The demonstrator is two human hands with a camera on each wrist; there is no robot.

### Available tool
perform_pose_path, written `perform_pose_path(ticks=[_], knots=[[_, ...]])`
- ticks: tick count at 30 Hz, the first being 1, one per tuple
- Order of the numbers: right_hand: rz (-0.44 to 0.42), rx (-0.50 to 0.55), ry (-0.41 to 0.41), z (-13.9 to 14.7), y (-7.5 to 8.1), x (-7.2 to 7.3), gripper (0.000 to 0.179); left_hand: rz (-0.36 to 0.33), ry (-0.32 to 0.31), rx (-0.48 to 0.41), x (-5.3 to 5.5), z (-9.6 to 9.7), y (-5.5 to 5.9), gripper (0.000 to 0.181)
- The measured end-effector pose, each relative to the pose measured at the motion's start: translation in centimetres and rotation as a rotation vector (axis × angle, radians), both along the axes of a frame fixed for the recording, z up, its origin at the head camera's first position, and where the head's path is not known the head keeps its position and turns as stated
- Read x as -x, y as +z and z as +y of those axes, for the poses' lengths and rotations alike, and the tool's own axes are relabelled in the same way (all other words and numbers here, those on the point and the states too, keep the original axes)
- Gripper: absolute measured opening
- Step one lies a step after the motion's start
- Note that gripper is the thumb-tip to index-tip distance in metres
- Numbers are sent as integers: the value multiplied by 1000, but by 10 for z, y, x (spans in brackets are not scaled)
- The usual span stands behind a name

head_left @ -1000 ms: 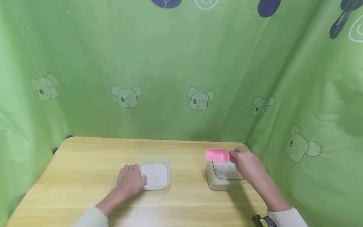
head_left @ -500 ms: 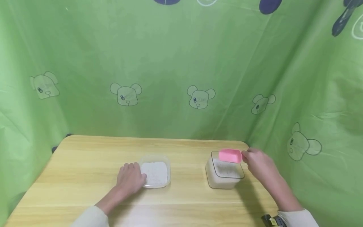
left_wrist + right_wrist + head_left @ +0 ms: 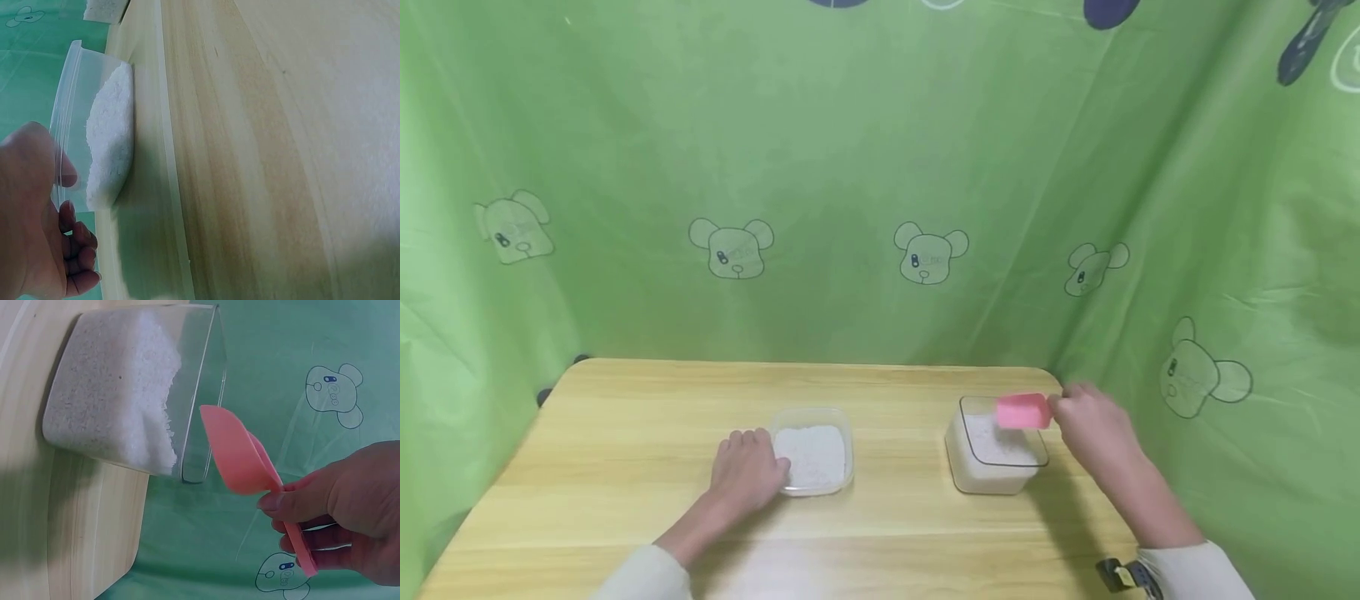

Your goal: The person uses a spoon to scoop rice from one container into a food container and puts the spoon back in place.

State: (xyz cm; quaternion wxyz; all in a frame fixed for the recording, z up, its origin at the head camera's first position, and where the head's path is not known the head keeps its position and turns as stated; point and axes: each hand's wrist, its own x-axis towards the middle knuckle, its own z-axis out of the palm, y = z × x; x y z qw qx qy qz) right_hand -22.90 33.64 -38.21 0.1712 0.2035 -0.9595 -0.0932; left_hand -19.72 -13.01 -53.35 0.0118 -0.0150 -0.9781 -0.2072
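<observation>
Scoop (image 3: 1024,412) gripped by right hand (image 3: 1097,429), over 1 tall box (image 3: 991,478) of white grains (image 3: 115,394)
Left hand (image 3: 748,472) pinches the rim of 1 low tub (image 3: 849,454), well apart on the same counter (image 3: 895,517).

Small dark lettering stands sideways on the face of an outlined bear head (image 3: 332,390) printed on the green fabric curtain (image 3: 262,369), above the right grip (image 3: 369,509) in its wrist view; two round letters, apparently "oo", follow an unclear character. Lettering on another outlined bear head (image 3: 275,582), lower left of that grip, is too small to read. The head view's lettering is illegible.
</observation>
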Motion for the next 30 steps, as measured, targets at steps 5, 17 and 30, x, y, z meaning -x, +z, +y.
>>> perform_pose_path(ticks=[5, 17, 30], knots=[[79, -100, 44, -6, -3, 2, 23, 9, 8, -1, 0, -3, 1, 25], [182, -228, 95, -13, -15, 5, 24, 10, 1, -8, 2, -1, -2, 25], [215, -327, 134, -29, -34, 16, 23, 5, 8, 5, 1, 0, -4, 26]])
